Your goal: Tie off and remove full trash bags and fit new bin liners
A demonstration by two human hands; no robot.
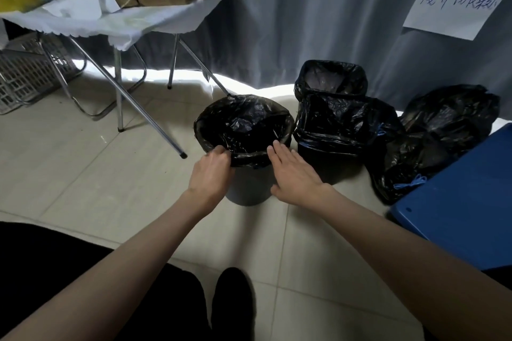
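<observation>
A round grey bin (249, 188) stands on the tiled floor in front of me, with a black liner (243, 124) folded over its rim. My left hand (210, 171) pinches the liner's folded edge at the near left of the rim. My right hand (293, 171) lies flat, fingers together, against the near right of the rim and the bin's side. To the right stand two more bins with black liners (332, 108). Full tied black trash bags (432, 141) with blue drawstrings lie further right.
A folding table (116, 22) with a white cloth and cardboard boxes stands at the back left, its metal legs reaching the floor near the bin. A grey crate (25, 75) sits under it. A blue lid (465, 202) is at the right. A curtain with a paper sign (454, 3) hangs behind.
</observation>
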